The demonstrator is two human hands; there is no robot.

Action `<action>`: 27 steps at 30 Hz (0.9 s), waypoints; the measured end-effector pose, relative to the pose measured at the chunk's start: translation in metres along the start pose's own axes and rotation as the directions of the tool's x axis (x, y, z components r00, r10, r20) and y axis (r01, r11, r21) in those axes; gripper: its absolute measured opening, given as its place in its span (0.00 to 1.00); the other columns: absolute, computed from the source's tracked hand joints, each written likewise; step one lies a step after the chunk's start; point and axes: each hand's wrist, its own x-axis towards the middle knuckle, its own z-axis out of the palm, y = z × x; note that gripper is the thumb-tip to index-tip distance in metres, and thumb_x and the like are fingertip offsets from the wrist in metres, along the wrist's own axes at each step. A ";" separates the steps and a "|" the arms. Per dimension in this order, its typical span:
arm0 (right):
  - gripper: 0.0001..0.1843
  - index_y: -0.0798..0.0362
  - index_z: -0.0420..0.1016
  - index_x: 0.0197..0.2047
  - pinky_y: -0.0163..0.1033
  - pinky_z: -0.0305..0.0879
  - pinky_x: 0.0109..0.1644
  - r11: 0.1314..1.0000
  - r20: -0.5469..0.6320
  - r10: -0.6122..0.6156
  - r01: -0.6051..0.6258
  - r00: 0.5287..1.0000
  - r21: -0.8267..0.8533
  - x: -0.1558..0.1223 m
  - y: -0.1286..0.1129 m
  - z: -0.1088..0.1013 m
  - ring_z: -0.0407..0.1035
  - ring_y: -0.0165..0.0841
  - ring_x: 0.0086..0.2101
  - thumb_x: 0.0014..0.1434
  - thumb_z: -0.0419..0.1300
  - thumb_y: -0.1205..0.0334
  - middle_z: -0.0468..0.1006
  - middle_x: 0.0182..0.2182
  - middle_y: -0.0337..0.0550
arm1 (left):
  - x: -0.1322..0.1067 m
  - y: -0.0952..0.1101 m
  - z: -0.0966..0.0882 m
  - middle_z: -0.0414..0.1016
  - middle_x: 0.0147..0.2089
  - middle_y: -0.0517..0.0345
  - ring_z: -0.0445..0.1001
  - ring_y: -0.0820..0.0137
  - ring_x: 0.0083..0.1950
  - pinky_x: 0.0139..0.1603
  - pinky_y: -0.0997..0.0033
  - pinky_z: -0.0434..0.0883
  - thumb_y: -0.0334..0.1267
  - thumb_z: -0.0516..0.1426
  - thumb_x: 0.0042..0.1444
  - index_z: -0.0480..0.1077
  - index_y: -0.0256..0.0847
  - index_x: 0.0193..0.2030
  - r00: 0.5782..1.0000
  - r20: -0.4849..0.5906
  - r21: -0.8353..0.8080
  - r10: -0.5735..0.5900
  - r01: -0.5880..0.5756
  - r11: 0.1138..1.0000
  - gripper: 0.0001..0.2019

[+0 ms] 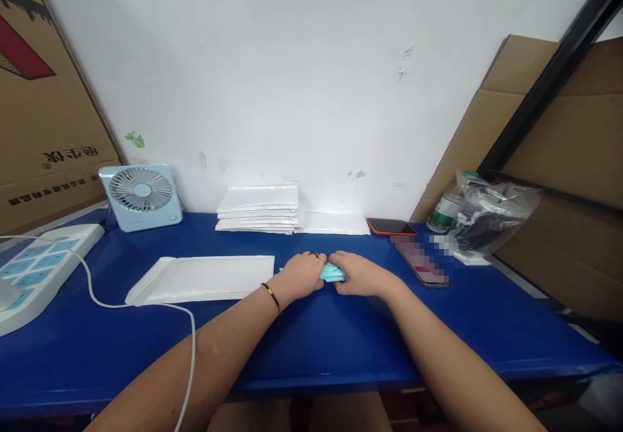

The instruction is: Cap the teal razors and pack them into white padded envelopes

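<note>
Both hands meet over the middle of the blue table, gripping a small turquoise packet [333, 272] between them. My left hand [305, 275] is closed on its left part, with the fingers curled; a ring and a dark bracelet show on this arm. On the packet's right end, my right hand [359, 274] is closed too, thumb toward me. The fingers cover most of the packet, so its full shape is hidden. Left of my left hand, a white padded envelope [209, 277] lies flat with its flap end pointing left.
Against the wall stand a stack of white padded envelopes [257, 208] and a light blue fan [142, 193]. A power strip [53, 266] with a white cable [193, 335] is at left. Two phones [392, 226], a bottle [444, 213] and a clear plastic bag [491, 215] sit at right.
</note>
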 end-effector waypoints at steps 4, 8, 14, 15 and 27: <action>0.11 0.54 0.67 0.35 0.34 0.56 0.32 0.999 0.029 -0.021 0.019 0.999 0.049 -0.002 0.001 0.000 0.67 0.34 0.32 0.44 0.56 0.71 0.73 0.32 0.43 | 0.001 -0.001 0.003 0.73 0.42 0.45 0.72 0.57 0.43 0.41 0.61 0.67 0.39 0.56 0.50 0.65 0.37 0.39 1.000 0.006 -0.019 0.002 -0.002 1.000 0.11; 0.15 0.54 0.70 0.39 0.34 0.58 0.33 0.993 -0.046 -0.022 0.027 0.999 0.112 -0.006 -0.007 -0.029 0.67 0.33 0.32 0.44 0.57 0.71 0.74 0.33 0.42 | 0.002 -0.004 -0.001 0.73 0.39 0.48 0.73 0.59 0.41 0.39 0.64 0.67 0.38 0.57 0.48 0.64 0.38 0.39 0.994 -0.097 -0.159 -0.045 0.029 0.987 0.11; 0.18 0.51 0.71 0.48 0.37 0.61 0.42 0.961 -0.351 -0.114 0.192 0.929 0.197 0.006 -0.049 -0.103 0.67 0.36 0.41 0.56 0.57 0.54 0.73 0.44 0.46 | 0.002 0.008 -0.010 0.72 0.28 0.60 0.71 0.72 0.27 0.28 0.74 0.66 0.42 0.50 0.57 0.62 0.39 0.42 0.932 -0.264 -0.765 -0.247 -0.047 0.643 0.11; 0.15 0.52 0.72 0.46 0.36 0.61 0.42 0.957 -0.374 -0.118 0.205 0.920 0.203 0.011 -0.057 -0.107 0.67 0.35 0.41 0.60 0.53 0.53 0.74 0.42 0.45 | 0.002 0.010 -0.011 0.71 0.26 0.61 0.70 0.72 0.25 0.27 0.74 0.66 0.44 0.50 0.57 0.62 0.38 0.41 0.924 -0.278 -0.812 -0.262 -0.080 0.578 0.11; 0.19 0.54 0.75 0.33 0.36 0.63 0.40 0.934 -0.464 -0.032 0.192 0.885 0.302 0.031 -0.065 -0.046 0.69 0.32 0.35 0.63 0.49 0.52 0.76 0.32 0.43 | 0.006 0.005 0.012 0.68 0.18 0.60 0.72 0.71 0.23 0.28 0.72 0.69 0.36 0.55 0.50 0.66 0.37 0.24 0.949 -0.195 -0.905 -0.249 -0.076 0.418 0.07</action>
